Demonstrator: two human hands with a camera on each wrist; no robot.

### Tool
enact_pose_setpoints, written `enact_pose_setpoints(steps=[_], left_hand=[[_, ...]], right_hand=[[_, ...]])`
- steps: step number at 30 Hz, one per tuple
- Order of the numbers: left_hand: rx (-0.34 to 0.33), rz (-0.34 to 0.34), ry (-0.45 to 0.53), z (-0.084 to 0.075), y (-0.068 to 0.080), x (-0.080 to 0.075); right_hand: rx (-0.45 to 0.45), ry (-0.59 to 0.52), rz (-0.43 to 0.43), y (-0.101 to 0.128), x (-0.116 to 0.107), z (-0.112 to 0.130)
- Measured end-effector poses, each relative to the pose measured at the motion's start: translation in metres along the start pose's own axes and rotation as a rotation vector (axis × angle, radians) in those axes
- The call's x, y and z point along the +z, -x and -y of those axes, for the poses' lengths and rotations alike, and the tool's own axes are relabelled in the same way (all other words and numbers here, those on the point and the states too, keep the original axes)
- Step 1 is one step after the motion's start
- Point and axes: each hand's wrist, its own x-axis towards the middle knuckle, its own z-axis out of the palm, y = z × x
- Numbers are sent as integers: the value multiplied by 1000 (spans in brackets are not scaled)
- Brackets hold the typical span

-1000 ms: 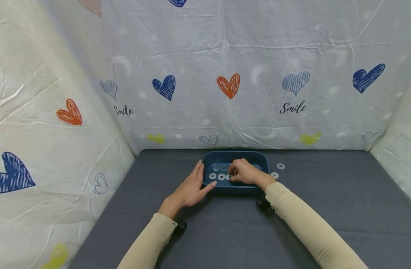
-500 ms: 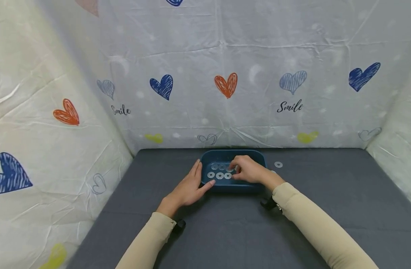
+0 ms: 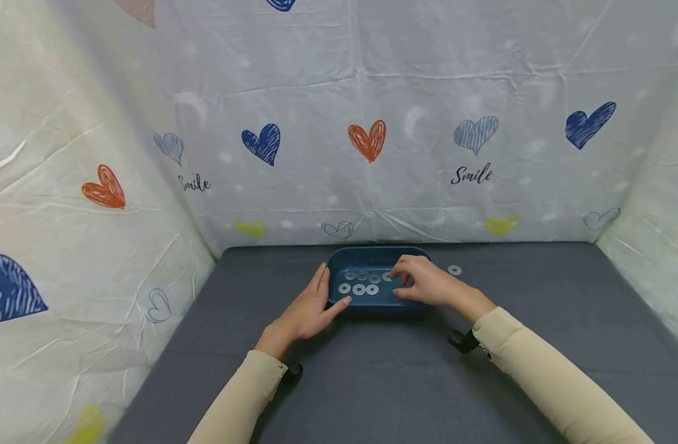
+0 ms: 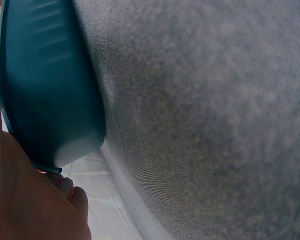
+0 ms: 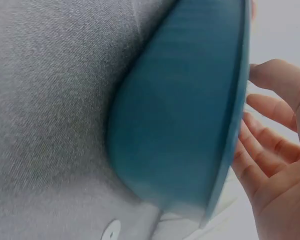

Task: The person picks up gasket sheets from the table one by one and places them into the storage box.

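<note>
A dark blue tray (image 3: 380,310) stands near the table's far edge, with several flat metal washers (image 3: 359,289) lying in two rows in it. My left hand (image 3: 307,311) rests against the tray's left end, fingers straight along its side and thumb at the front rim. Over the tray's right half is my right hand (image 3: 427,282), its thumb and fingers apart and loosely bent. I see nothing between them in the right wrist view, where the fingers (image 5: 270,107) show past the rim. They partly cover a washer (image 3: 387,276) in the back row.
One loose washer (image 3: 454,270) lies on the grey tablecloth (image 3: 372,382) to the right of the tray. A white curtain (image 3: 316,80) printed with hearts hangs behind the table, and similar cloth hangs at both sides.
My right hand has drawn back rightward from the front-row washers, its fingers spreading apart. More washers are uncovered in the tray. The left hand keeps its place at the tray's end.
</note>
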Motion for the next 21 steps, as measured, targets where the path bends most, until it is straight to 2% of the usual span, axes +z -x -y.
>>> enact_pose_setpoints(steps=[6,10,21], left_hand=[[9,-9,7,1,0,0],[7,-11,6,2,-1,2],[2,-14,3,1,-1,2]], right_hand=[[1,-10,-25,14,-8,0],[31,-9,-38,24,-14,-1],[69,11,-84,53,-27,-17]])
